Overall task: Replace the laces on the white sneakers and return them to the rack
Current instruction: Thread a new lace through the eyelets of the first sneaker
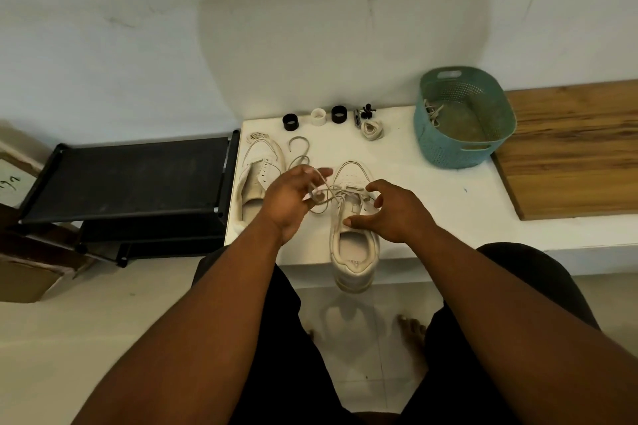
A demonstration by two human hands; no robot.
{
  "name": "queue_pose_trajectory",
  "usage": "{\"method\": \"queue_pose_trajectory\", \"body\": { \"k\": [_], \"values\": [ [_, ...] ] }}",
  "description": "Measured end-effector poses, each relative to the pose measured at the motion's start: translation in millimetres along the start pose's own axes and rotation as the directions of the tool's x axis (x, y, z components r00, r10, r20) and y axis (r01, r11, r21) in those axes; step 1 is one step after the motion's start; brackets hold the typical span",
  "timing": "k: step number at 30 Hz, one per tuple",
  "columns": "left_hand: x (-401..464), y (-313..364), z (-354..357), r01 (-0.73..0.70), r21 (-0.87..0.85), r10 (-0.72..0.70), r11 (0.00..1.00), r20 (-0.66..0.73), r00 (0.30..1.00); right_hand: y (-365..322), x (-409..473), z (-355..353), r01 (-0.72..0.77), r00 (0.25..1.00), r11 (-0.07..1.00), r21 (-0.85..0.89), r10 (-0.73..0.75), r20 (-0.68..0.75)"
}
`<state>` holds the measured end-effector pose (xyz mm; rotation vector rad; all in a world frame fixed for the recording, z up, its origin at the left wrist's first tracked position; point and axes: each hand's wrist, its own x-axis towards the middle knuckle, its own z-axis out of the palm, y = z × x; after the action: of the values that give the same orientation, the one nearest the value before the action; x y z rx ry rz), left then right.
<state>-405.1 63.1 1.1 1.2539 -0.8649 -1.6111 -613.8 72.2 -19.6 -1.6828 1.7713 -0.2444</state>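
Note:
A white sneaker (352, 245) lies on the white table (431, 203), toe away from me, heel hanging over the front edge. A pale lace (324, 198) runs loosely through its upper eyelets. My left hand (290, 200) pinches the lace end just left of the shoe. My right hand (390, 214) rests on the shoe's right side with curled fingers at the eyelets and the thumb at the collar. The second white sneaker (257, 176) lies unlaced at the table's left edge. The black shoe rack (131, 179) stands left of the table.
A teal basket (464, 117) holding a lace stands at the back right. Two black rings, a white ring (318, 117), a small black tool and a rolled lace (372, 129) line the back. A loose lace (300, 148) curls between the shoes. A wooden board (573, 148) lies right.

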Motion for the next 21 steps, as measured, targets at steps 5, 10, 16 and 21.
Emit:
{"method": "queue_pose_trajectory", "body": {
  "k": [5,10,16,21],
  "values": [
    [0.8,1.3,1.7,0.042,0.004,-0.041,0.999,-0.144,0.989,2.1,-0.8,0.5,0.009,1.000,1.000,-0.001,-0.009,-0.012],
    [3.1,-9.8,-4.8,0.061,0.813,-0.052,0.578,-0.038,0.998,2.9,-2.2,2.2,0.015,0.997,1.000,0.007,-0.015,-0.078],
    [-3.4,0.4,3.0,-0.088,0.814,0.058,0.574,0.067,0.996,2.6,-2.2,1.7,0.012,0.998,1.000,0.004,-0.011,-0.065],
    [-7.2,6.8,10.1,-0.158,0.423,0.220,0.892,-0.100,0.970,3.0,-2.6,1.8,0.010,0.998,1.000,0.009,-0.010,-0.059]
  ]
}}
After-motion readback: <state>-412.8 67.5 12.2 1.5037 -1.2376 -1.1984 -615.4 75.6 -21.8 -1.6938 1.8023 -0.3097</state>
